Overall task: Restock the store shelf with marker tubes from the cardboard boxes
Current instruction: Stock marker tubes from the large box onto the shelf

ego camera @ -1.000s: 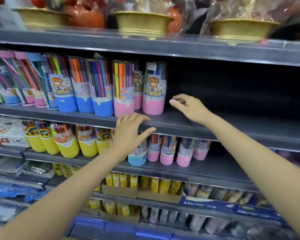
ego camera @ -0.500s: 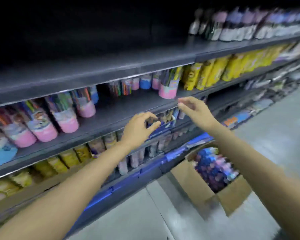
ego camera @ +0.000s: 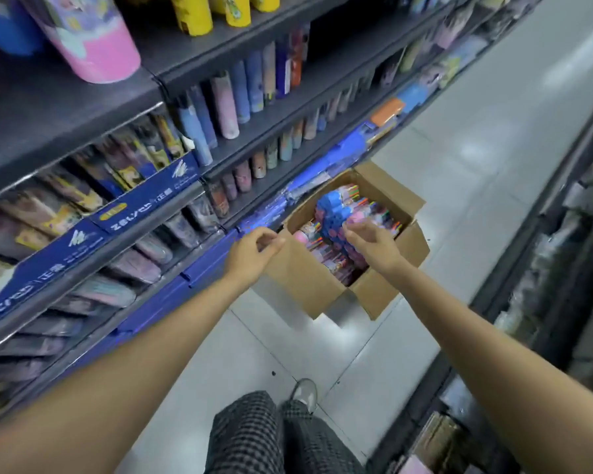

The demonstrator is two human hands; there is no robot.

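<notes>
An open cardboard box (ego camera: 308, 282) stands on the floor beside the shelf unit, filled with marker tubes (ego camera: 336, 217) with blue and pink ends. My left hand (ego camera: 254, 249) hovers over the box's near-left flap, fingers loosely curled, holding nothing. Over the tubes in the box, my right hand (ego camera: 370, 239) reaches down with relaxed fingers and is empty. One pink-bottomed marker tube (ego camera: 93, 39) stands on the upper shelf at top left.
The grey shelf unit (ego camera: 65, 121) runs along the left, stocked with pencil cases, yellow tubes (ego camera: 192, 12) and blue display boxes (ego camera: 151, 196). Another rack (ego camera: 562, 268) lines the right side. A tiled aisle floor lies between them; my legs and shoe (ego camera: 303, 395) are below.
My view swung from the shelf down to the floor. Both hands left the shelf and dropped toward the cardboard box; the right is now over the tubes.
</notes>
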